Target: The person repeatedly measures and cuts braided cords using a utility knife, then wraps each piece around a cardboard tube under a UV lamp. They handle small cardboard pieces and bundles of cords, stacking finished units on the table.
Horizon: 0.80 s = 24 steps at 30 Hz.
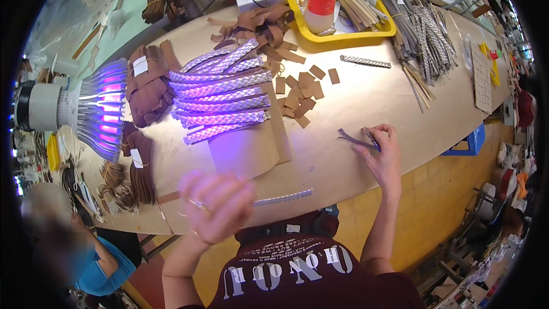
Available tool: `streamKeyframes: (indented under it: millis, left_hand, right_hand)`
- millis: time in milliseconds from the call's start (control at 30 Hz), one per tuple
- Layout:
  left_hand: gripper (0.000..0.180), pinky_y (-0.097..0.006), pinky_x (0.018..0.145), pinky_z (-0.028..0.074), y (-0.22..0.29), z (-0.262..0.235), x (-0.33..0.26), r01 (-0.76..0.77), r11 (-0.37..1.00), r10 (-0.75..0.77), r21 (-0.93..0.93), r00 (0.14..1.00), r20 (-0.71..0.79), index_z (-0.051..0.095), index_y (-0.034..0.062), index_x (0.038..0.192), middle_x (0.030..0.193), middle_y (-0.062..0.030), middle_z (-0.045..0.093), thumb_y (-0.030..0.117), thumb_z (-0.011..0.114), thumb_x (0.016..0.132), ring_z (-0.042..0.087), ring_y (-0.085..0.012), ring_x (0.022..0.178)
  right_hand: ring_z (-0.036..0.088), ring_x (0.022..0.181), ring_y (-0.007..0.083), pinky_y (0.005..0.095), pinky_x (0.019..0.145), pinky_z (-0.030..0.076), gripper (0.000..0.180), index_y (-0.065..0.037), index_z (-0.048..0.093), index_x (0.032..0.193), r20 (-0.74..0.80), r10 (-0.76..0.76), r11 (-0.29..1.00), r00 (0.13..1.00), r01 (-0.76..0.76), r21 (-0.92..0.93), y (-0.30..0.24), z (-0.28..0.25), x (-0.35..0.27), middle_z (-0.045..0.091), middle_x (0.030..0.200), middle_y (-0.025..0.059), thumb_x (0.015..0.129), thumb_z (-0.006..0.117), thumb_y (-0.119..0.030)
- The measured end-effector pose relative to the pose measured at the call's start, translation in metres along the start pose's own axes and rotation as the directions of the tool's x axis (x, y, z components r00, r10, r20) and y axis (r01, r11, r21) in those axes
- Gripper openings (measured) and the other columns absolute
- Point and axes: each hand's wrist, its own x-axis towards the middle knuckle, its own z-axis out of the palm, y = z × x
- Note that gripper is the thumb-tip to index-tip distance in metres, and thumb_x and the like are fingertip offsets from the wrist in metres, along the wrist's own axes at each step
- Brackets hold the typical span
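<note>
My right hand [382, 151] is closed around a dark grey, narrow strip [355, 139], its split-looking ends sticking out to the left over the table. Whether that is one folded strip or two is too small to tell. My left hand [217, 203] is raised near the front edge, its fingers smeared by motion. Beside it lies a pale braided strap [284, 196], whose left end is hidden behind this hand. Farther back, several braided straps [220, 97] are lined up on brown sheet material [246, 151], tinted violet by the lamp.
A lit lamp [103, 109] stands at left beside bundled brown strips [150, 86]. Small brown pieces [300, 91] lie mid-table. At the back, a yellow tray [349, 37] holds a green-topped bottle [321, 8]. Grey strip bundles [426, 34] lie right. A person [108, 266] sits lower left.
</note>
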Motion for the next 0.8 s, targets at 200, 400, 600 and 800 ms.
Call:
streamKeyframes:
  millis: [200,400,600,800]
  left_hand:
    - [0.026,-0.035,0.085,0.042,0.032,0.047,-0.095,0.205,0.965,-0.187,-0.162,0.975,0.122,0.069,0.0118,0.098,0.093,0.0005,0.066,0.01,0.075,0.073,0.061,-0.0164,0.085]
    - [0.038,-0.039,0.087,0.04,0.04,0.054,-0.13,0.512,0.859,-0.5,0.02,0.83,0.246,0.065,0.0096,0.111,0.116,-0.0071,0.06,0.021,0.077,0.077,0.056,-0.0244,0.1]
    - [0.036,-0.041,0.089,0.039,0.033,0.054,-0.14,0.535,0.845,-0.52,-0.009,0.824,0.224,0.067,0.0097,0.11,0.118,-0.0086,0.058,0.021,0.076,0.078,0.055,-0.0272,0.104]
    - [0.028,-0.043,0.088,0.041,0.03,0.057,-0.139,0.541,0.839,-0.52,-0.064,0.83,0.199,0.069,0.0081,0.101,0.115,-0.0107,0.06,0.014,0.077,0.075,0.056,-0.0293,0.103]
  right_hand:
    - [0.061,0.087,0.0279,0.037,0.077,0.048,0.02,0.001,0.065,0.097,0.132,0.083,0.996,0.988,-0.076,-0.055,0.001,0.006,0.007,0.056,0.108,0.0143,0.084,0.072,-0.013]
    - [0.061,0.086,0.0263,0.0351,0.078,0.049,0.02,0.0,0.065,0.102,-0.246,-0.129,0.985,0.961,0.095,-0.146,-0.016,0.018,0.005,0.06,0.1,0.0121,0.087,0.069,-0.013]
    - [0.064,0.081,0.0287,0.0354,0.073,0.05,0.022,0.0,0.066,0.101,0.049,-0.186,0.98,0.981,0.182,0.08,-0.042,0.02,-0.025,0.062,0.097,0.0122,0.084,0.072,-0.013]
    - [0.064,0.081,0.0292,0.0354,0.071,0.05,0.017,-0.002,0.067,0.096,0.198,-0.164,0.982,0.966,0.14,0.127,-0.053,0.022,-0.042,0.062,0.093,0.012,0.082,0.072,-0.009]
